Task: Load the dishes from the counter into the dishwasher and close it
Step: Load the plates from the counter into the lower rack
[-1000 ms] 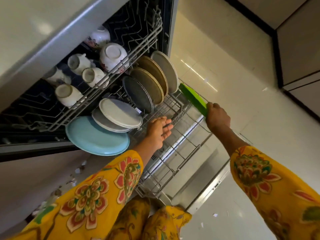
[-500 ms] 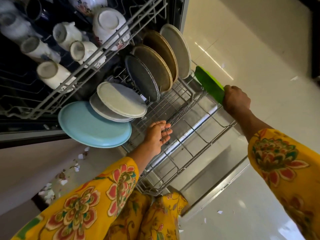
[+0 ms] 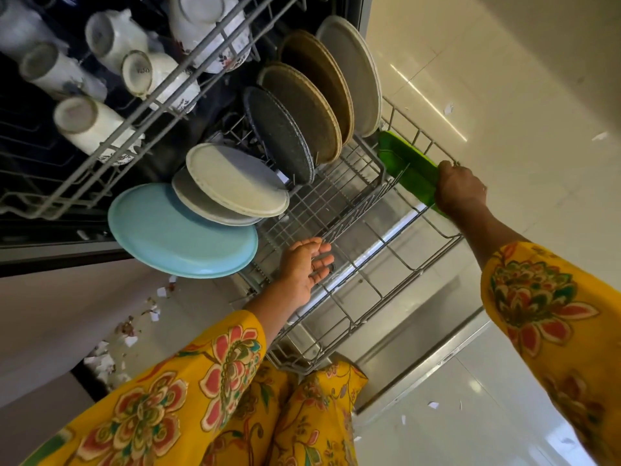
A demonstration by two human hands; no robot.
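both arms reach forward, each in a yellow flowered sleeve pushed back to the forearm. the left hand (image 3: 304, 267) hangs with its palm turned up and to the right, fingers (image 3: 321, 264) loosely spread and slightly curled, holding nothing. the right hand (image 3: 460, 190) is farther out and higher, its arm stretched nearly straight; its back faces the camera and its fingers are curled tight in a grip, knuckles uppermost, thumb hidden from view.
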